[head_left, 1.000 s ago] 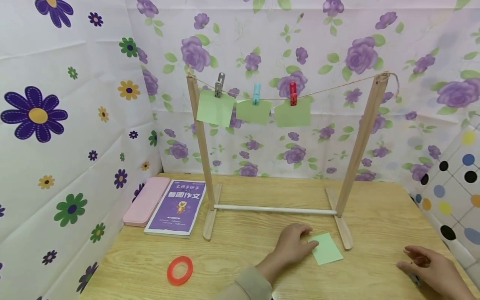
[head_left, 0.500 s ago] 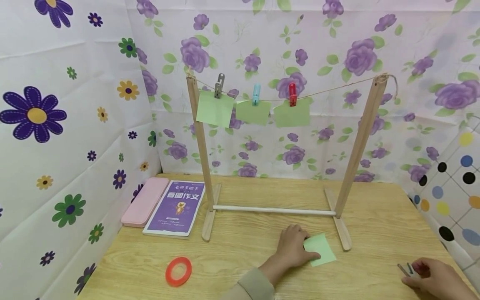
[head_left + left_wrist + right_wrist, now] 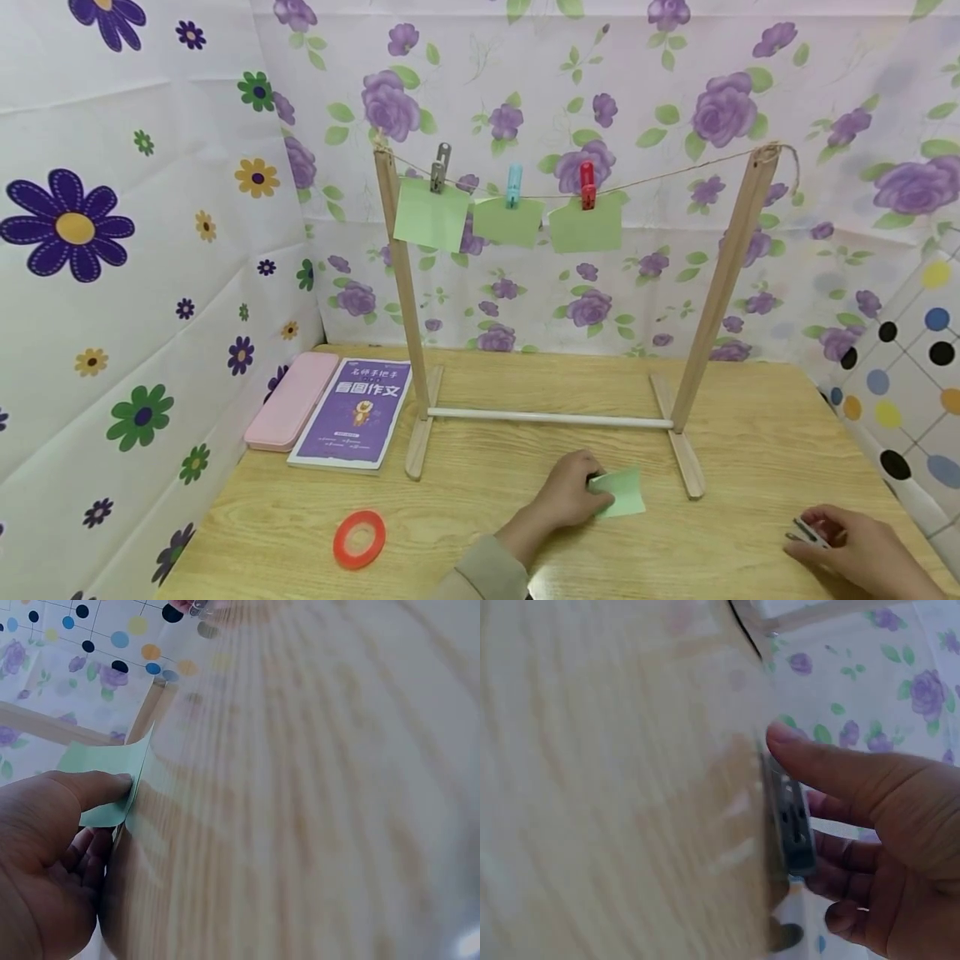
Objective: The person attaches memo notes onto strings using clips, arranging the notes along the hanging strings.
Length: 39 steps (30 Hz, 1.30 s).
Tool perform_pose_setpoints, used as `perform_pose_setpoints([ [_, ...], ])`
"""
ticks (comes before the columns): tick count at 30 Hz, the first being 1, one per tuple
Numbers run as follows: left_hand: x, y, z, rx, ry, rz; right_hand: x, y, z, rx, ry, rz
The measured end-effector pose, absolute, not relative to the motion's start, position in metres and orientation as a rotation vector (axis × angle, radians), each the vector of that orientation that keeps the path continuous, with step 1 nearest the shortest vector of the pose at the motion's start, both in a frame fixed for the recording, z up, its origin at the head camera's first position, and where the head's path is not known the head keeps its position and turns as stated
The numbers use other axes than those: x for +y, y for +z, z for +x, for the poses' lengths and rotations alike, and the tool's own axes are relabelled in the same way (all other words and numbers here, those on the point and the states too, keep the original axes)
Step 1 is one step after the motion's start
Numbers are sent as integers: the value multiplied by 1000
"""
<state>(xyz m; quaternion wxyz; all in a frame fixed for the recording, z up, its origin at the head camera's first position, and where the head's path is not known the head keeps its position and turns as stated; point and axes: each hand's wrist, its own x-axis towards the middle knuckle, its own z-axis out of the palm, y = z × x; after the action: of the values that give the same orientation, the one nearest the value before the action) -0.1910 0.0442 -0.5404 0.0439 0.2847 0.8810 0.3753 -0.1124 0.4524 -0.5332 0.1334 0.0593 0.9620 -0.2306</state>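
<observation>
Between thumb and fingers, my left hand (image 3: 568, 492) pinches a light green paper note (image 3: 626, 493) by its left side, just over the table in front of the wooden stand. In the left wrist view the thumb presses on the face of the note (image 3: 105, 761), which bends up; its far edge is close to the tabletop. Off to the right, my right hand (image 3: 862, 550) holds a grey clothespin (image 3: 812, 533) low over the table. The right wrist view shows the clothespin (image 3: 791, 825) between thumb and fingers, its far side hidden.
Three green notes hang on a string (image 3: 671, 177) of the wooden stand (image 3: 723, 292), under a grey clothespin (image 3: 439, 171), a blue one (image 3: 513, 187) and a red one (image 3: 587, 187). A purple book (image 3: 352, 417), pink case (image 3: 294, 402) and red tape roll (image 3: 340, 542) lie left.
The left hand has gripped the note, drawn it left and raised it from lying flat. The right hand has turned the grey clothespin in its fingers, shifting slightly.
</observation>
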Motion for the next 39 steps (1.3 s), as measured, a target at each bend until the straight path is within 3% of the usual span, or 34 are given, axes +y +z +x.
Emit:
perform_pose_setpoints([
  [20,29,-523,-200,2600,1551,690,413,-519,-119,3164,-1001,4],
  [27,29,-510,-210,2476,1835,500,397,-487,-128,3179,-1329,-59],
  [39,32,-476,-219,2339,2029,540,375,-427,-145,3130,-1712,-310],
])
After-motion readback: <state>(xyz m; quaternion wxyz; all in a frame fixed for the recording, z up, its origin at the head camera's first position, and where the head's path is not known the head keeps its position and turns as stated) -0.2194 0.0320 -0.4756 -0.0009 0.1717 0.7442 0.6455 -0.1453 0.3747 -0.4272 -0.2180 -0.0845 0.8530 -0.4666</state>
